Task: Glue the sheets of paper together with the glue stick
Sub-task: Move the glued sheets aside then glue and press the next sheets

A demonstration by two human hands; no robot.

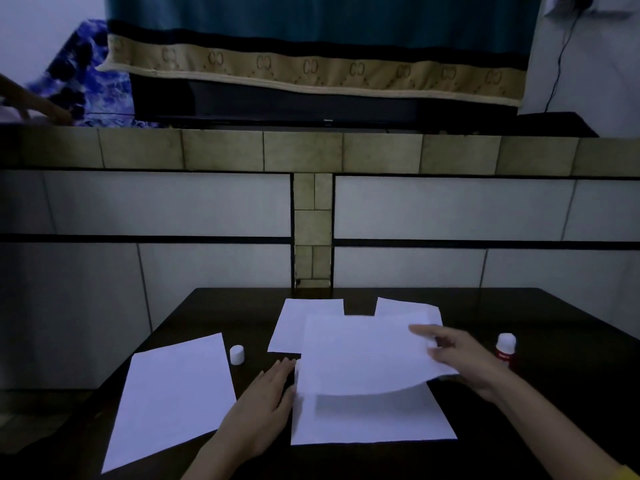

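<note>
White paper sheets lie across a dark table. Right hand pinches the right edge of one sheet, the lifted sheet, thumb on top and the other fingers curled beneath; its near edge bows up, off the surface. Directly under it lies a flat sheet, square to the table's near side. Left hand rests with fingers straight and together, fingertips at the left edge of the lifted sheet, palm down on the table just left of the flat sheet; it grips nothing. A side sheet lies well to the left, tilted, apart from the rest. Two far sheets show behind the lifted one, partly hidden by it, with a gap of bare table between their far corners. Glue stick, red body with a white top, stands upright just right of the right hand, not touched. Its white cap stands alone between the side sheet and the far sheets. Tiled wall rises behind the table.
</note>
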